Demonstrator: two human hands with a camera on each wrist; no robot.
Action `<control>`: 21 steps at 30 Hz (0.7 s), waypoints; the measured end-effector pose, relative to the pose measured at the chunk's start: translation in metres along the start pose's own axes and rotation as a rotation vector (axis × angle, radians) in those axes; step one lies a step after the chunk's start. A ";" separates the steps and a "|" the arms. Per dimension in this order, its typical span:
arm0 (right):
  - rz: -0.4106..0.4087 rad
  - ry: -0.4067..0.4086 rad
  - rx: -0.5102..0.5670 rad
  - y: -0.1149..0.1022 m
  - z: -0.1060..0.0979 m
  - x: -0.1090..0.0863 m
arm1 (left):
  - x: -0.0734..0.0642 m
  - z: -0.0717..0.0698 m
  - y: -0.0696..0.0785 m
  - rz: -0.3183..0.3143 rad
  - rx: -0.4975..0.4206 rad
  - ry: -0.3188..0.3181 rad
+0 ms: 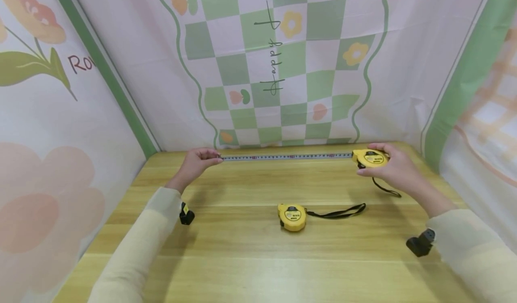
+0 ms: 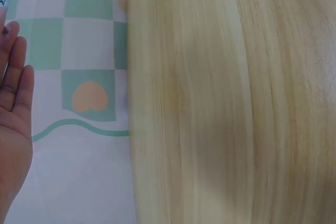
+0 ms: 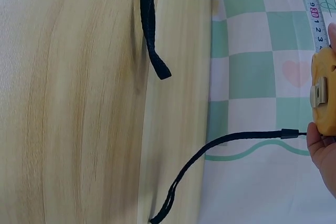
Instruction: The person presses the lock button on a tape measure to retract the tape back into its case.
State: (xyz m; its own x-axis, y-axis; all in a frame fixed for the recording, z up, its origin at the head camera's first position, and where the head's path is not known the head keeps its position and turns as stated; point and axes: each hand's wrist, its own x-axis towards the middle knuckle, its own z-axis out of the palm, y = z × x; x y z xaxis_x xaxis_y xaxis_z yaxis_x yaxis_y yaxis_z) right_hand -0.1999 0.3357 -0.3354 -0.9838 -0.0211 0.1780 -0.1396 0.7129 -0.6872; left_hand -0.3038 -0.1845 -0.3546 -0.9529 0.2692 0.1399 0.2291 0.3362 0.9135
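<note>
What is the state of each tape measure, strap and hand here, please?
Held tape measure: blade drawn out
Held tape's strap: loose
Left hand: pinching the blade's end
Right hand: gripping the held tape measure
Other tape measure: on the table, no blade visibly out
Other tape's strap: loose

Tape measure (image 3: 326, 98) cropped, right wrist view
</note>
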 end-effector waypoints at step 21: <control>0.006 -0.013 0.000 -0.005 0.005 0.001 | -0.016 0.004 0.030 0.009 0.006 -0.030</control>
State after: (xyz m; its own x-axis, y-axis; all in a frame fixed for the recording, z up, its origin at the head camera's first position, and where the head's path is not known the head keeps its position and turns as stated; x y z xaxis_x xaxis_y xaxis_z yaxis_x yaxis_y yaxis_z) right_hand -0.2009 0.3287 -0.3354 -0.9860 -0.0254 0.1648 -0.1334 0.7130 -0.6884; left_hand -0.2812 -0.1747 -0.3307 -0.9444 0.2992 0.1361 0.2385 0.3388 0.9101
